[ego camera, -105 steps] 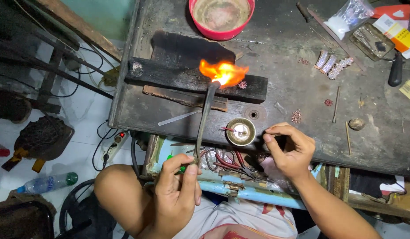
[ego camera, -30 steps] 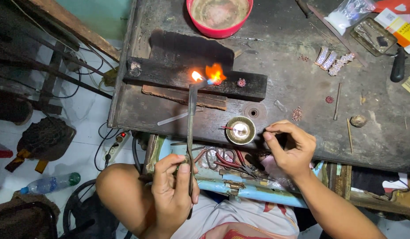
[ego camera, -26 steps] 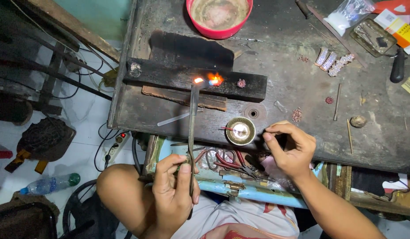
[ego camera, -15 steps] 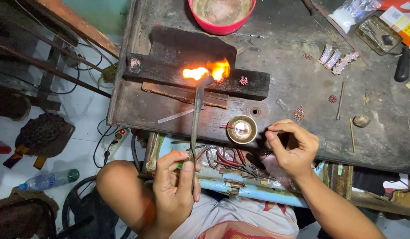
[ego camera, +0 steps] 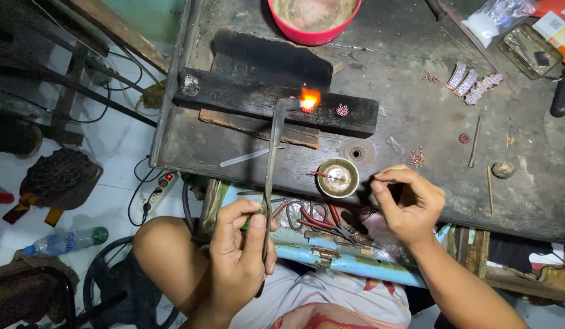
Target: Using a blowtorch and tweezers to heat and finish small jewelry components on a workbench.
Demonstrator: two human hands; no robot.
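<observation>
On the floor at far left lies a plastic bottle point(ego camera: 63, 241). The left hand point(ego camera: 238, 259) is closed around the long torch point(ego camera: 271, 176), fingers and thumb wrapped on its lower stem, its tip reaching a small flame point(ego camera: 309, 99) on the charred wooden block point(ego camera: 264, 100) set on the counter point(ego camera: 416, 109). Doing this well probably means a steady tip, with the flame kept clear of the small round ornament point(ego camera: 342, 110) just beside it. A small brass dish point(ego camera: 338, 176) sits right of the torch. The right hand point(ego camera: 410, 204) is curled, thumb and forefinger pressed together; what they pinch is too small to tell.
</observation>
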